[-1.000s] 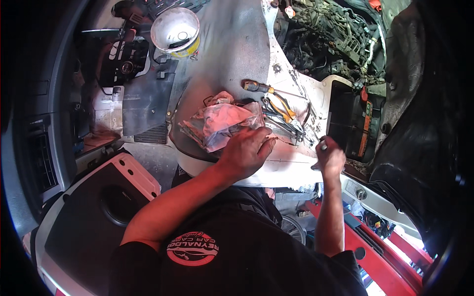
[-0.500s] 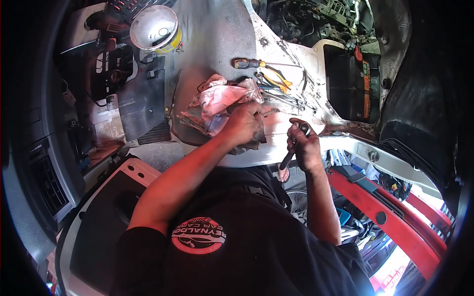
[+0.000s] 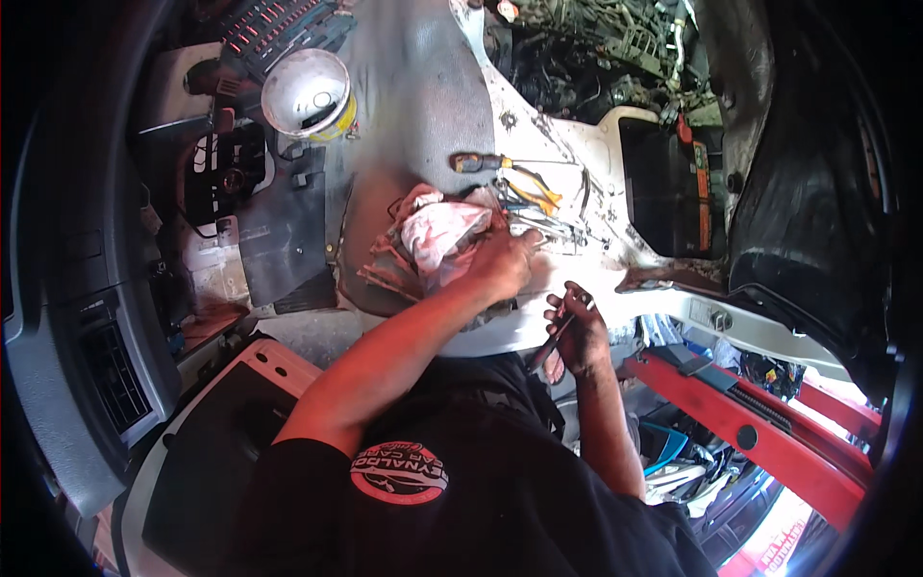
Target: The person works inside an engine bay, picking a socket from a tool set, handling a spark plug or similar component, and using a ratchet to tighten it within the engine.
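Tool (image 3: 550, 348) in right hand (image 3: 585, 337), left hand (image 3: 504, 263) at rag (image 3: 437, 231)

Head view, only one. Tool sits right of frame centre, by the lower edge of the pale panel (image 3: 548, 277); dark handle slants down-left, upper end among the fingers. Right fingers part-curled, handle across them, not clenched: looks like a loose hold that leaves it free to swivel. Left hand near frame centre, fingers bent at rag's right side; tips hidden, can't tell if it grips anything. Screwdriver (image 3: 476, 163) and yellow-handled pliers (image 3: 532, 188) lie upper centre, just beyond left hand, presumably for short reach. Rag bunched near them, probably same reason. Bowl (image 3: 293, 77) upper left, ring-shaped item inside; raised wall likely stops small stuff rolling. Tool case (image 3: 274, 34) lies above it, well apart from both hands.
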Motion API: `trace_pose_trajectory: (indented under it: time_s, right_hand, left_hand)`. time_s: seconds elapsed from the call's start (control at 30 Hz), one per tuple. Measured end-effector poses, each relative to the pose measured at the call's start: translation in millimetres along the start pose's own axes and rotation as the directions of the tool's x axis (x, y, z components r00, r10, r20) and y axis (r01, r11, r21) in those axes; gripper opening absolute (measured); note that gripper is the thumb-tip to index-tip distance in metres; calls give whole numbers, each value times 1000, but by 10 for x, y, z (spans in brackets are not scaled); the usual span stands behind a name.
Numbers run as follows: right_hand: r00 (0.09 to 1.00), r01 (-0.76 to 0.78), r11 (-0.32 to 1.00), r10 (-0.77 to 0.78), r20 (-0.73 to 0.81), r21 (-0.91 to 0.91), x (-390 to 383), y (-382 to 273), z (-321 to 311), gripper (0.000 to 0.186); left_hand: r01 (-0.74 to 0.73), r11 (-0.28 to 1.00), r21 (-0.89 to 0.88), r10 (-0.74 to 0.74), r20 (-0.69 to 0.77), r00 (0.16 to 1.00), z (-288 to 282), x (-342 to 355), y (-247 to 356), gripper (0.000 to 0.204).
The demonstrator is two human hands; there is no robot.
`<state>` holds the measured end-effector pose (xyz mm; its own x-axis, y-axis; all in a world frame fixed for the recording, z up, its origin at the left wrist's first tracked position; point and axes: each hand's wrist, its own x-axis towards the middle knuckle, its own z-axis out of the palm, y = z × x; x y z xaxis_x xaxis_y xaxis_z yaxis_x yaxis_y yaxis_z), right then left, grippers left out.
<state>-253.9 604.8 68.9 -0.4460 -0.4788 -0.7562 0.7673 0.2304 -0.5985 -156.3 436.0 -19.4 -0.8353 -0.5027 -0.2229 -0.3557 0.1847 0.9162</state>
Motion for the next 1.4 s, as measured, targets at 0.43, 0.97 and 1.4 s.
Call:
trace_pose_trajectory:
  time_s: [0.43,0.97,1.4]
  right_hand:
    - [955,295,953,-296,-2,-72,53,-279,489,40]
    - [982,103,995,-103,157,8,634,-599,1143,33]
    - [961,219,955,-176,213,-201,1216,-935,1291,27]
  left_hand:
    - [-12,974,-226,36,103,994,-101,-484,826,64]
    - [-221,969,-113,188,-251,950,-990,-328,754,26]
    - [-292,945,146,313,-152,938,-1115,386,484,22]
